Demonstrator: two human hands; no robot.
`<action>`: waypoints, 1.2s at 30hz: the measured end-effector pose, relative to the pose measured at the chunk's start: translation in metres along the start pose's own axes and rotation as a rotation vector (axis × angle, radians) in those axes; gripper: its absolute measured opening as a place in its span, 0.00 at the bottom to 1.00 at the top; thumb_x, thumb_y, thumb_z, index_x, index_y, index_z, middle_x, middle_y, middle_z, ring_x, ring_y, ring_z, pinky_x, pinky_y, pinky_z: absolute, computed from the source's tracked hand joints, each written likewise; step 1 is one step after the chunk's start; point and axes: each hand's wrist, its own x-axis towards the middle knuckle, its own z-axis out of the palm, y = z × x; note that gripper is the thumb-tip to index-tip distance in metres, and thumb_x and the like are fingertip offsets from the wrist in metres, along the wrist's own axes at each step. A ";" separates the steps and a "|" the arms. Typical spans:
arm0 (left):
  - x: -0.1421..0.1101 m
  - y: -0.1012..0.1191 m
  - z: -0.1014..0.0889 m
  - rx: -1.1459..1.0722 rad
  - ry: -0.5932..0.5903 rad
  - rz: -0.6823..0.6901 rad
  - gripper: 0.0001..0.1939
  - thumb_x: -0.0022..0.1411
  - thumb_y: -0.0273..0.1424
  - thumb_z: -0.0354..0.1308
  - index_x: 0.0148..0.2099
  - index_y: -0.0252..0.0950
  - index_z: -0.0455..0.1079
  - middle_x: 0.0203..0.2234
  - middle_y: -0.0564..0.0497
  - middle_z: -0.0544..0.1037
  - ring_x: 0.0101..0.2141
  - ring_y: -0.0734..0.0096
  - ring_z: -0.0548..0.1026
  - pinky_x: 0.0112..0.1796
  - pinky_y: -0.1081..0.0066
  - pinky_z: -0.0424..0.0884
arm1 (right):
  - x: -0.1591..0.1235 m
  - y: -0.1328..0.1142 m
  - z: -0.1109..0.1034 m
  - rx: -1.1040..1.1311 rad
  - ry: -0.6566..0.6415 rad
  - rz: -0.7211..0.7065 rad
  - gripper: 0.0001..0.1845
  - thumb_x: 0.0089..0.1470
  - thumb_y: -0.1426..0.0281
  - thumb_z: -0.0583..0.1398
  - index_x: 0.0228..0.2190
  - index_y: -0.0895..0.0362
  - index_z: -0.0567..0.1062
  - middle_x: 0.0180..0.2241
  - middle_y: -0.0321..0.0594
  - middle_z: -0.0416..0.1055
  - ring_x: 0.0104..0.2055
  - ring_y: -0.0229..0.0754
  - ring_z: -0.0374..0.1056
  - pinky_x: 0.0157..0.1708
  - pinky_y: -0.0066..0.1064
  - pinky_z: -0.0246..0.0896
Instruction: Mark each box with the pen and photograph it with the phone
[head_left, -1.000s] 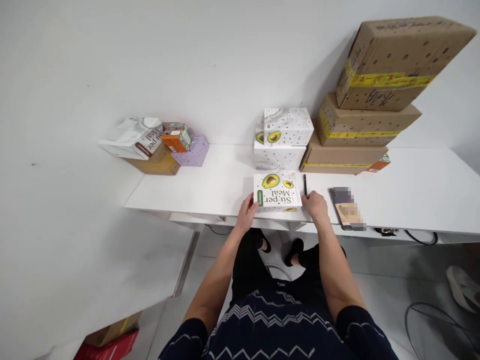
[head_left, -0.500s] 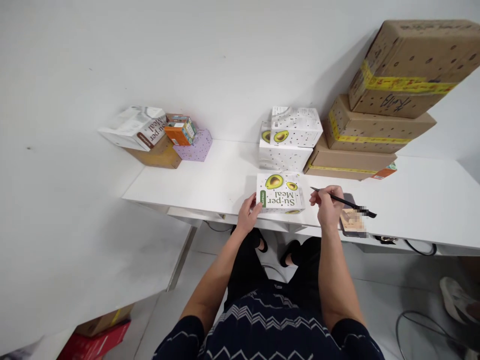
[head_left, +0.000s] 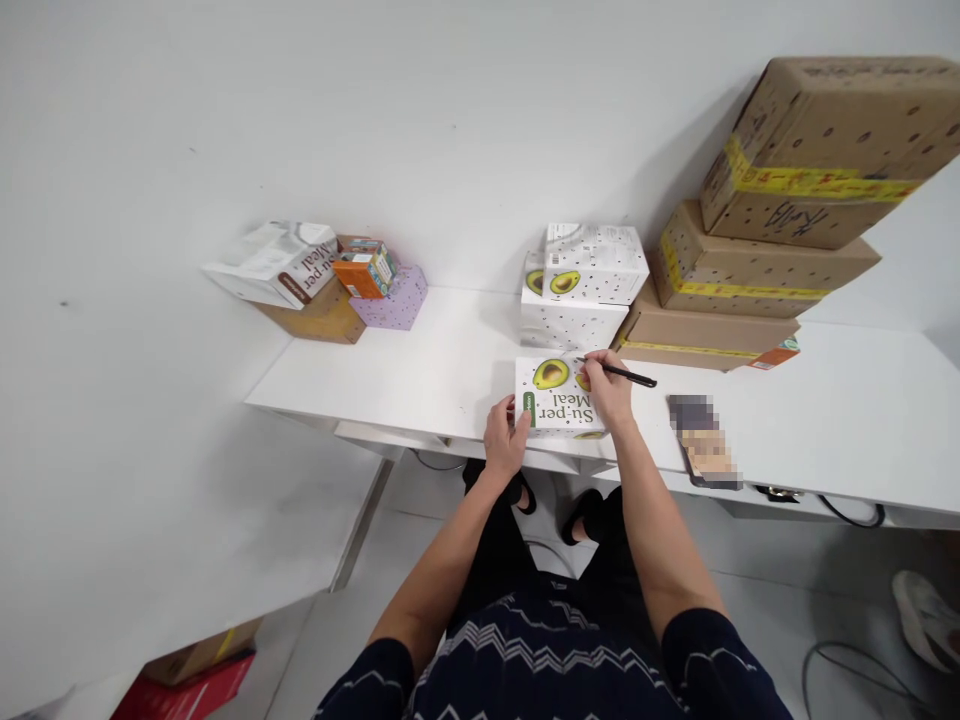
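A white box (head_left: 559, 412) printed with avocados and "Su-per Meal" lies flat near the front edge of the white table. My left hand (head_left: 506, 438) grips its near left corner, thumb on top and fingers along the left side. Pinched in my right hand (head_left: 609, 390) is a black pen (head_left: 631, 375), its back end pointing right. The hand rests over the right part of the box top, with the pen's tip at the far right area of that face. Whether the tip touches the box, I cannot tell.
Behind stand stacked white avocado boxes (head_left: 596, 265) and tall brown cartons (head_left: 810, 150) with yellow tape. A phone (head_left: 703, 440) lies right, at the front edge of the table (head_left: 450, 370). Farther left are a white box (head_left: 289, 265), an orange box (head_left: 365, 272) and a purple box (head_left: 405, 305).
My right hand has moved left with the pen, from beside the phone onto the box top. The phone is now uncovered. My left hand keeps its hold on the box.
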 end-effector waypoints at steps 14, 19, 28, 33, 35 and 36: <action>-0.001 -0.005 0.018 0.194 0.190 0.212 0.25 0.68 0.45 0.39 0.55 0.32 0.63 0.43 0.40 0.74 0.41 0.60 0.72 0.41 0.65 0.68 | 0.009 0.008 -0.002 -0.274 0.012 -0.083 0.08 0.50 0.65 0.55 0.24 0.55 0.68 0.19 0.30 0.61 0.23 0.35 0.58 0.24 0.27 0.54; -0.001 -0.006 0.019 0.191 0.203 0.215 0.25 0.69 0.44 0.39 0.56 0.33 0.63 0.43 0.41 0.74 0.42 0.61 0.72 0.42 0.65 0.68 | 0.010 0.011 -0.002 -0.276 -0.007 -0.088 0.07 0.50 0.65 0.55 0.24 0.55 0.68 0.19 0.30 0.62 0.23 0.35 0.59 0.24 0.27 0.54; -0.002 -0.006 0.019 0.196 0.184 0.179 0.26 0.68 0.46 0.39 0.56 0.33 0.64 0.43 0.41 0.74 0.41 0.61 0.72 0.41 0.65 0.67 | 0.009 0.008 -0.002 -0.289 -0.026 -0.083 0.07 0.50 0.66 0.55 0.24 0.54 0.67 0.17 0.29 0.60 0.22 0.34 0.57 0.23 0.26 0.52; -0.002 -0.005 0.019 0.201 0.180 0.177 0.27 0.68 0.46 0.38 0.56 0.33 0.64 0.43 0.40 0.74 0.42 0.60 0.73 0.41 0.64 0.67 | 0.008 0.010 -0.003 -0.281 -0.025 -0.074 0.07 0.51 0.65 0.55 0.24 0.54 0.67 0.17 0.28 0.60 0.21 0.34 0.58 0.22 0.26 0.52; -0.003 -0.005 0.019 0.187 0.190 0.180 0.27 0.68 0.47 0.38 0.56 0.33 0.64 0.43 0.40 0.74 0.41 0.60 0.73 0.40 0.65 0.67 | 0.008 0.011 -0.003 -0.267 -0.026 -0.071 0.08 0.51 0.65 0.55 0.24 0.54 0.67 0.17 0.28 0.60 0.21 0.34 0.57 0.22 0.26 0.52; -0.003 -0.005 0.019 0.181 0.195 0.182 0.27 0.68 0.47 0.39 0.55 0.33 0.64 0.42 0.40 0.74 0.40 0.60 0.73 0.40 0.65 0.67 | 0.008 0.011 -0.003 -0.263 -0.027 -0.072 0.08 0.52 0.64 0.55 0.25 0.54 0.67 0.17 0.28 0.60 0.21 0.34 0.57 0.22 0.26 0.52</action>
